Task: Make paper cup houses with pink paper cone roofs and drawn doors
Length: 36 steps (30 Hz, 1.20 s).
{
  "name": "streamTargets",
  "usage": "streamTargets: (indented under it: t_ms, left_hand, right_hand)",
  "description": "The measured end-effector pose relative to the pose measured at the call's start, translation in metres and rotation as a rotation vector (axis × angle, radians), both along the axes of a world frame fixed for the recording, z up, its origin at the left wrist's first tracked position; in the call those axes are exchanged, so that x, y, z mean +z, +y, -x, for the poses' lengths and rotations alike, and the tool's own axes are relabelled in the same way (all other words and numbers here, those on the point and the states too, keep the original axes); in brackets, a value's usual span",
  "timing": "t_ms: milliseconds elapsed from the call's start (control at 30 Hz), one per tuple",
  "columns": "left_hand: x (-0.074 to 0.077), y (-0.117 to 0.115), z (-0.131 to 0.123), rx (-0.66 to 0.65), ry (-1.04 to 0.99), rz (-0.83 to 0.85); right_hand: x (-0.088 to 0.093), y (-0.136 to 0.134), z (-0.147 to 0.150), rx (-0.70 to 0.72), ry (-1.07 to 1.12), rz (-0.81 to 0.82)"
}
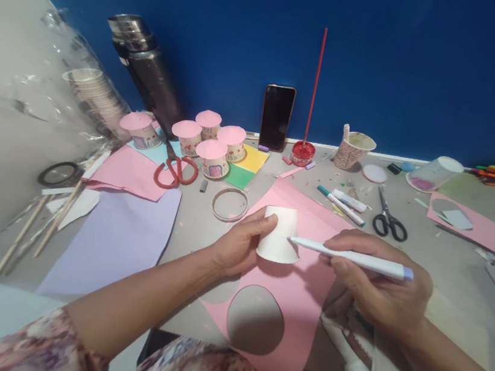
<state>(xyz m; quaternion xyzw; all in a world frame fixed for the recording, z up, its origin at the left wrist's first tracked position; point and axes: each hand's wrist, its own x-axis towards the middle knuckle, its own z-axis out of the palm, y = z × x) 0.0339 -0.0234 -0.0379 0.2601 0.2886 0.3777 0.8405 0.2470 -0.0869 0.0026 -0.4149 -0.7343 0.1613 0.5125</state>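
White and plain, a paper cup (280, 241) is held upside down in the left hand (242, 242), its wide rim lowermost, over a pink sheet (306, 296). The left thumb presses against the cup's side near the narrow end; the other fingers go behind it, mostly hidden. The right hand (386, 289) pinches a white marker (365, 262) between thumb and fingers, its pointed end at the cup's side; whether it touches is hard to tell. Nearer the person, the pink sheet has 1 big round cutout.

Beyond the left hand lies a tape ring (227, 217), with red-handled scissors (172, 154) farther left. Behind these stand 5 decorated cups (211, 168), each under a pink round top (214, 148): 4 grouped together, 1 apart on the left. A lavender sheet (122, 236) spreads nearer the person. Past the right hand lie a green-and-white marker (341, 206) and black-handled scissors (388, 217). A phone (277, 118) stands against the blue wall (248, 39).
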Motion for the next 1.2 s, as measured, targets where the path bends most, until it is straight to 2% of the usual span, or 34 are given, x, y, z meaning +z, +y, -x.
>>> streamTargets:
  t_ms: [200,833,1200]
  left_hand:
    - [0.0005,-0.0013,-0.0025,0.026,-0.014,0.009]
    - [0.0045,-0.0007,0.0007,0.008,-0.035,0.079]
    - [0.0005,-0.0021,-0.001,0.015,-0.033,0.043]
  right_hand:
    - [0.0037,0.0008,0.004,0.03,0.021,-0.014]
    - [-0.0034,-0.0028,-0.0034,-0.046,0.042,0.039]
    - [0.0023,-0.0003,0.0015,0.033,0.034,-0.004]
